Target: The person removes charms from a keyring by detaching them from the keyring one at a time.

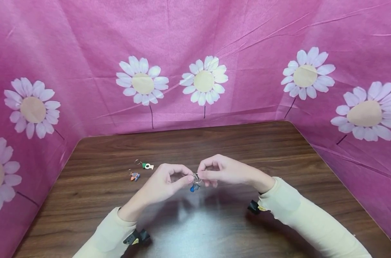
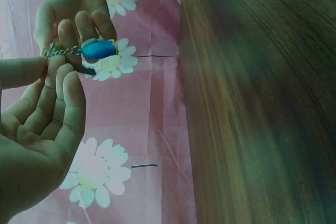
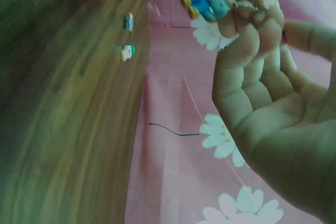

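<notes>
Close together above the table, both hands hold one keychain. My left hand (image 1: 161, 184) pinches its metal ring and chain (image 1: 196, 176) between thumb and forefinger. From the other side, my right hand (image 1: 226, 170) pinches at the same ring, its other fingers loosely curled. A small figurine (image 2: 98, 49) in blue with yellow feet hangs from the chain, clear of the fingers. Its grey-blue head (image 3: 217, 7) shows in the right wrist view, next to the chain. Fingertips partly hide where the ring and chain meet.
Two more keychains lie on the brown wooden table (image 1: 195, 147), left of the hands: a green-and-white one (image 1: 147, 166) and an orange-and-blue one (image 1: 135, 176). Pink cloth (image 1: 247, 89) with printed white daisies stands around the table's back and sides.
</notes>
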`<state>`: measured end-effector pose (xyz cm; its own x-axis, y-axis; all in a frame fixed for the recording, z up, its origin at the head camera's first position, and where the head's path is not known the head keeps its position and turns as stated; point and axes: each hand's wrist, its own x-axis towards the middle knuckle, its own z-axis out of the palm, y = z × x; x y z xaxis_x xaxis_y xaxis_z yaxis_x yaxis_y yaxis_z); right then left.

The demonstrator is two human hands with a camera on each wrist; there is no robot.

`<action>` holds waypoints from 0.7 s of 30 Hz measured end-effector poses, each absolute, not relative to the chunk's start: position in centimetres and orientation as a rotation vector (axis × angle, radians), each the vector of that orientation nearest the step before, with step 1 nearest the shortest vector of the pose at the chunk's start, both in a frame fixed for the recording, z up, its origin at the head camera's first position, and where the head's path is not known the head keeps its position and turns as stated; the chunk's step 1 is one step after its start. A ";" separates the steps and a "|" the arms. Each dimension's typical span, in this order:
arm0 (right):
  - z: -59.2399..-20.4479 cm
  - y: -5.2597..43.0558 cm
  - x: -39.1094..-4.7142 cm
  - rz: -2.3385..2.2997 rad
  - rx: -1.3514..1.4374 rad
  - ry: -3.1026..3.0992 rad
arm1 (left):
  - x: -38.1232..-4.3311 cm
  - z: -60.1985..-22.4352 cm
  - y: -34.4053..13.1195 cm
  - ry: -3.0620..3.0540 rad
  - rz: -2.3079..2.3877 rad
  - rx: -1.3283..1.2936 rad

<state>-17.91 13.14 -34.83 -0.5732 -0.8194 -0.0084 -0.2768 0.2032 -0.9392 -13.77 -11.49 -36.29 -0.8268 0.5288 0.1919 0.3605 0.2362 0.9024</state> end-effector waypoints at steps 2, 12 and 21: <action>-34.6 13.3 -18.0 -1.316 -1.074 1.945 | -13.7 -36.3 -11.5 2.341 1.621 0.861; -34.1 13.2 -18.1 -1.209 -1.230 1.994 | -13.8 -36.0 -11.5 2.309 1.609 0.859; -35.2 13.0 -18.1 -1.402 -1.094 2.057 | -14.1 -35.8 -12.1 2.195 1.693 0.836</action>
<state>-18.11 13.05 -35.21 -0.6024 -0.7935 0.0868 -0.3709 0.1820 -0.9107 -14.09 -12.06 -35.78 -0.8055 0.5739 0.1478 0.2887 0.1622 0.9436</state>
